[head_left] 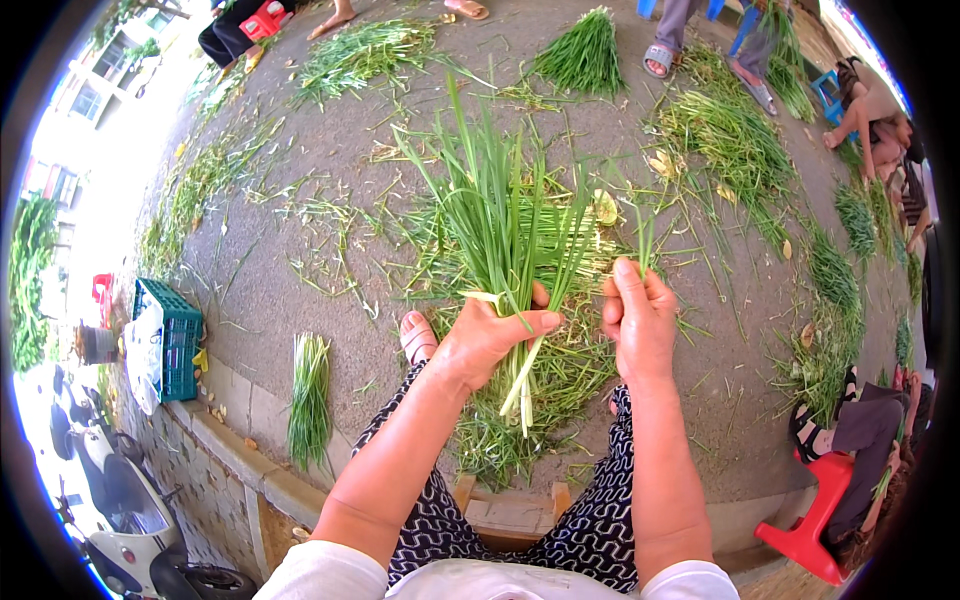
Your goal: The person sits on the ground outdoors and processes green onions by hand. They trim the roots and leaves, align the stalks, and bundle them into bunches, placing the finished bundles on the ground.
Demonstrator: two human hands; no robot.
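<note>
My left hand (488, 340) is closed around a loose bunch of garlic chives (490, 220). The green leaves fan out away from me, and the pale stem ends stick out below the fingers. To the right, apart from the bunch, my right hand (642, 312) pinches a few thin chive blades (645, 240) between thumb and fingers. Under both hands, a messy heap of chives and trimmings (560, 390) lies on the ground between my feet. A tidy chive bundle (310, 400) rests to the left of my legs.
A green plastic crate (180, 340) stands by the kerb at left, near a parked scooter (125, 500). Other chive piles (725, 145) and an upright bundle (583, 52) lie farther off. People sit around; a red stool (815, 520) is at lower right.
</note>
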